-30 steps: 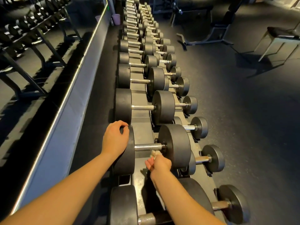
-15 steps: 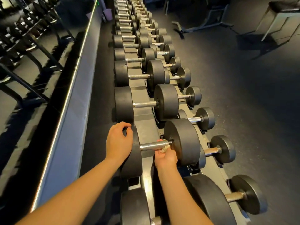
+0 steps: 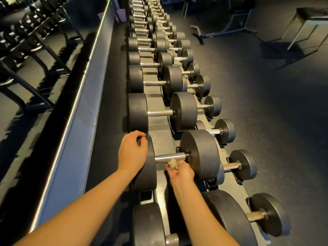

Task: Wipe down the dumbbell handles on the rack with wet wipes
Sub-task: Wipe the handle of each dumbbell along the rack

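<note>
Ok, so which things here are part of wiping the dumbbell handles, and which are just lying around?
Part of the job: wet wipe in the right hand, at the handle of the dumbbell whose head the left hand grips; remaining dumbbells on the rack.

Just around: bench frame, stool, purple container on the floor.

Nothing here can be read. The dark round ends of the dumbbells [image 3: 200, 155] show no weight number or brand that can be made out, and the rack [image 3: 159, 137] under them bears no legible label or sign. Any marks farther down the row are too small and dim to tell.
</note>
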Demonstrator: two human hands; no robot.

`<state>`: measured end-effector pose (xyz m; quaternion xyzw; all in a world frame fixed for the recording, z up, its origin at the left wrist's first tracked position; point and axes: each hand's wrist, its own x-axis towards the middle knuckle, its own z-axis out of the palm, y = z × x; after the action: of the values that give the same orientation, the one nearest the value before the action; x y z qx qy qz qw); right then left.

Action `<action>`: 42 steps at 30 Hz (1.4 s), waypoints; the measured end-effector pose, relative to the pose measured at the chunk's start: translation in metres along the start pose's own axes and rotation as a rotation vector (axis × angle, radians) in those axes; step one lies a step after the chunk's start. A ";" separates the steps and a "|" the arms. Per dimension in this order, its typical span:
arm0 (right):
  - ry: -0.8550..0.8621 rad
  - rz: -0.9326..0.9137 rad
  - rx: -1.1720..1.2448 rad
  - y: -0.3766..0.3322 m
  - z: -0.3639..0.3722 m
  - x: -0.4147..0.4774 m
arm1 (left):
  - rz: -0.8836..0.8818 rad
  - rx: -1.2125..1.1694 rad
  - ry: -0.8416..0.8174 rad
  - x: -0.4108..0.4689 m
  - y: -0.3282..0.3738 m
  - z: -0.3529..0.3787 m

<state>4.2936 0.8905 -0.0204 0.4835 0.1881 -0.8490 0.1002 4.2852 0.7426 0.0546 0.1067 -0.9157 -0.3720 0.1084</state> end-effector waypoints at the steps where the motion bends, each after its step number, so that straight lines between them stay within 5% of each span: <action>1: 0.017 -0.009 0.046 -0.008 0.000 0.004 | -0.004 -0.002 0.001 0.000 0.001 0.000; 4: 0.007 -0.025 0.013 -0.009 0.003 -0.010 | -0.004 0.002 0.000 0.000 0.002 0.000; 11: -0.085 -0.079 -0.550 0.043 -0.001 -0.020 | 0.007 0.029 0.013 -0.002 0.005 -0.001; 20: -0.001 -0.608 -1.030 0.016 -0.025 -0.018 | -0.010 0.025 0.003 -0.002 0.005 -0.001; 28: -0.237 -0.440 -1.140 0.037 -0.008 -0.016 | -0.004 0.046 0.019 -0.001 0.004 0.000; 31: -0.181 -0.791 -1.280 0.005 0.001 -0.018 | -0.007 0.046 0.016 -0.001 0.003 0.001; 34: -0.313 -1.166 -1.774 -0.015 0.022 -0.016 | -0.008 0.053 0.012 0.000 0.003 0.001; 37: -0.567 -1.306 -2.162 -0.011 0.033 -0.016 | -0.007 0.057 0.017 0.000 0.003 0.002; 42: -0.853 -1.461 -2.373 -0.026 0.009 -0.015 | -0.004 0.066 0.027 0.000 0.002 0.003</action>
<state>4.2850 0.9097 0.0028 -0.3669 0.9198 -0.1348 0.0343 4.2838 0.7460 0.0541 0.1169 -0.9258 -0.3402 0.1164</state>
